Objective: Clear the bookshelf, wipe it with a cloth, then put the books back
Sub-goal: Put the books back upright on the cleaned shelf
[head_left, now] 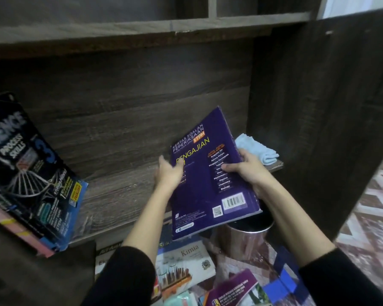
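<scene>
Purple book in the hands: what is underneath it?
Below the purple book stands a shiny metal container, its mouth partly covered, and a Kimia book lies lower still. Anything else beneath is hidden.

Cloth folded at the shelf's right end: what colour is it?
The folded cloth is light blue; head view.

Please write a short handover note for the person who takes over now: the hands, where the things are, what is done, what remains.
Left hand: holds the purple book at its left edge, thumb on the cover.
Right hand: grips its right edge.
The book is tilted above the shelf. The blue cloth lies at the shelf's right end, and a Science book leans at the left.
Done: wiping, probably.
Left: shelve this book, then the floor books.
</scene>
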The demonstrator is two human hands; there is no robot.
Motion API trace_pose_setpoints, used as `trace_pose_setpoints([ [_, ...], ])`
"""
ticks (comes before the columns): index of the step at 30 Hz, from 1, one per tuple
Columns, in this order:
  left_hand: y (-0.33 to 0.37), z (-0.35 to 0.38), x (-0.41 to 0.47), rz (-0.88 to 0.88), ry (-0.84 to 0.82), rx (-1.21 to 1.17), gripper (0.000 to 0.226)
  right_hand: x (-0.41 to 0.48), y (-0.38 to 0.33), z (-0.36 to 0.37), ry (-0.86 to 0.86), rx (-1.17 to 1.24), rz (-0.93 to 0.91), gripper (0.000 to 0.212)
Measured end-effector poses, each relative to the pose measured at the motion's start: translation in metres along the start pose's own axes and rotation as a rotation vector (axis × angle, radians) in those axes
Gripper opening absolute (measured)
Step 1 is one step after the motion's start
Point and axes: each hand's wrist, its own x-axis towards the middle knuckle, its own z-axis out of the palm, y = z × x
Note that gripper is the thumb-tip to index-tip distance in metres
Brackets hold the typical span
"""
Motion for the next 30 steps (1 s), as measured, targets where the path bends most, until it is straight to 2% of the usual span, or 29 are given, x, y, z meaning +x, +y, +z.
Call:
trace_pose_setpoints([
  [2, 0.037, -0.011, -0.011, 0.023, -0.162, -0.309, 0.056, -0.008, -0.009, 0.013, 0.033, -0.135, -0.133, 0.04],
  [3, 0.058, -0.02, -0.021, 0.015, -0.228, -0.382, 0.051, -0.013, -0.014, 0.022, 0.05, -0.211, -0.2, 0.044],
  [4, 0.076, -0.027, -0.026, 0.02, -0.272, -0.415, 0.054, -0.018, -0.017, 0.029, 0.069, -0.291, -0.261, 0.048],
  [6, 0.104, -0.04, -0.03, 0.053, -0.303, -0.427, 0.089, -0.032, -0.024, 0.045, 0.088, -0.443, -0.372, 0.052],
  [8, 0.122, -0.052, -0.035, 0.093, -0.226, -0.43, 0.12, -0.048, -0.031, 0.064, 0.084, -0.544, -0.456, 0.054],
  [10, 0.131, -0.066, -0.038, 0.156, -0.104, -0.382, 0.126, -0.063, -0.034, 0.083, 0.081, -0.6, -0.51, 0.055],
  [13, 0.133, -0.089, -0.046, 0.213, 0.021, -0.329, 0.111, -0.08, -0.035, 0.109, 0.088, -0.61, -0.554, 0.056],
  [17, 0.121, -0.129, -0.058, 0.287, 0.102, -0.3, 0.104, -0.092, -0.031, 0.147, 0.1, -0.546, -0.677, 0.057],
  [26, 0.07, -0.201, -0.077, 0.436, 0.313, -0.274, 0.098, -0.091, 0.009, 0.233, 0.094, -0.469, -0.956, 0.061],
  [30, 0.039, -0.217, -0.078, 0.447, 0.36, -0.218, 0.098, -0.091, 0.03, 0.262, 0.062, -0.427, -0.998, 0.056],
])
